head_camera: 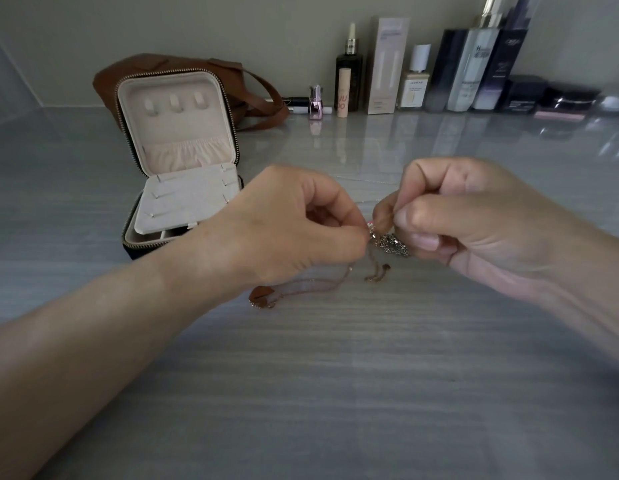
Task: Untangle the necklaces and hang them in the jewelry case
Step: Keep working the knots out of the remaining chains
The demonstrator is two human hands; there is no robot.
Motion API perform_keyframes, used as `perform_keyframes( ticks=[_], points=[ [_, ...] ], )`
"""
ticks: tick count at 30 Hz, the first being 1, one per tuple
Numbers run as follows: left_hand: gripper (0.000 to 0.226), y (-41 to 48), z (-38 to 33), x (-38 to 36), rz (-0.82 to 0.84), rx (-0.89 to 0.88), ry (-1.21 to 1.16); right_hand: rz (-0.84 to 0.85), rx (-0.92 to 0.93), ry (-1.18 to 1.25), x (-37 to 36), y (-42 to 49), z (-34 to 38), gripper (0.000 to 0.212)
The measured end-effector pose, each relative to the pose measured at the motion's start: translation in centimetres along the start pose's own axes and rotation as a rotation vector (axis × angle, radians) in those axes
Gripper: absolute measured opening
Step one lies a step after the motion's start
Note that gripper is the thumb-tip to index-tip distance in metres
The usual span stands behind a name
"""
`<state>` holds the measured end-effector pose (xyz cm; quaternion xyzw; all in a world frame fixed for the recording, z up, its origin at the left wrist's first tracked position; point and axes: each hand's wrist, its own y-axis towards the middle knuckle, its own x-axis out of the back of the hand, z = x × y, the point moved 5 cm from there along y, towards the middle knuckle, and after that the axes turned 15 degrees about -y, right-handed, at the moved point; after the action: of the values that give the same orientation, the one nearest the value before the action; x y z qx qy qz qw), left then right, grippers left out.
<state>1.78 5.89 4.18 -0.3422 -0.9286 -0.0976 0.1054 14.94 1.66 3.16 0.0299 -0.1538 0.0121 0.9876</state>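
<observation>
A knot of tangled necklaces, silvery and sparkly, hangs between my two hands just above the grey table. My left hand pinches the tangle's left side with thumb and fingertips. On the right, my right hand pinches the same bundle from above, fingers curled. A thin rose-gold chain trails from the knot down onto the table and ends in a small brown pendant under my left wrist. The jewelry case stands open at the left, its lid upright with three hooks and a gathered pocket.
A brown leather bag lies behind the case. Several cosmetic bottles and boxes line the wall at the back right. The grey table stretches toward me in front of my hands.
</observation>
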Motion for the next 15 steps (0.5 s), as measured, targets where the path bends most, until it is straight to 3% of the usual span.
perform_keyframes(
  ticks=[7, 10, 15],
  points=[
    [0.006, 0.21, 0.33, 0.61, -0.055, -0.049, -0.061, 0.008, -0.029, -0.001, 0.01, 0.32, -0.48, 0.019],
    [0.016, 0.40, 0.45, 1.00, -0.097, -0.040, -0.132, 0.015, -0.013, -0.115, -0.20, 0.24, -0.54, 0.020],
    [0.013, 0.55, 0.96, 0.95, -0.092, 0.018, -0.197, -0.015, 0.009, -0.346, -0.25, 0.19, -0.37, 0.019]
  ],
)
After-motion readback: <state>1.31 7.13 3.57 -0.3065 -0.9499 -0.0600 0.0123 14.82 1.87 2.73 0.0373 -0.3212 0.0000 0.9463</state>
